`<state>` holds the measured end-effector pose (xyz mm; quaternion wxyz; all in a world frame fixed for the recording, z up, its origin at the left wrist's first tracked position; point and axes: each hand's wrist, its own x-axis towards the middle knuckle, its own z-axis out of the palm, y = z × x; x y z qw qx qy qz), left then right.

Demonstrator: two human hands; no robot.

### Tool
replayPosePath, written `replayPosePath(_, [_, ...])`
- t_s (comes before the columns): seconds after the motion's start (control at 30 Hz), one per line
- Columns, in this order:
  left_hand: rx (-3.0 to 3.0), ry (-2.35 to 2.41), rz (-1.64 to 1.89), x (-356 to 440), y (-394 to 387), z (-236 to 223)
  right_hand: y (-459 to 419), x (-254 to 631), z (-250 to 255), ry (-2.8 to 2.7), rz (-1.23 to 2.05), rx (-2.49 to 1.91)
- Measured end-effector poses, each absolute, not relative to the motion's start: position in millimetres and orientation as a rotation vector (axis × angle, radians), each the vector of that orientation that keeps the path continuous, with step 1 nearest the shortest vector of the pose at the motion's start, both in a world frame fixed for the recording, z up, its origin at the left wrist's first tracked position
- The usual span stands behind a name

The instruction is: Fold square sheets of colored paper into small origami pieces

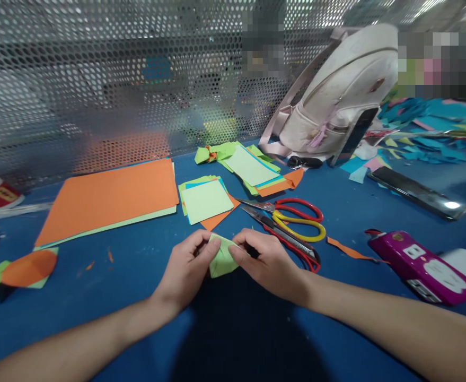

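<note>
Head view: both hands meet over the worktop (145,254) near its front-middle. Left hand (187,270) is closed on the left edge of a small folded light-green paper (221,258), thumb on top, fingers curled under. Right hand (266,260) pinches the paper's right edge w/ thumb & forefinger, other fingers tucked in. Paper sits betw. both hands, just above the blue surface; touching it or not, can't tell. Just right of the right hand: two pairs of scissors (296,223), red & yellow handles. Behind the hands: small stack of cut squares (204,200). Toward the back-left: big orange sheets (109,196). Right edge: purple power strip (419,265). Back-right: a white backpack (344,95).
</note>
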<state>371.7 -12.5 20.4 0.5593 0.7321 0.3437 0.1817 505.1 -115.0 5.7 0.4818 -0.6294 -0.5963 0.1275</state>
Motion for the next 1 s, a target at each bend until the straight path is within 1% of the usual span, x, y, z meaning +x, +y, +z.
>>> replayPosePath(0.53, [1.770, 0.670, 0.354, 371.9, -18.0, 20.7, -115.5, 505.1, 4.0, -1.415, 0.366, -1.586])
replayPosePath(0.77, [1.720, 0.781, 0.394, 374.2, -14.9, 22.8, -114.0, 503.8, 6.0, -1.484, 0.319, -1.538])
replayPosePath(1.0, [1.680, 0.757, 0.406, 373.5, -13.9, 21.6, -113.5, 504.4, 2.1, -1.467, 0.337, -1.570])
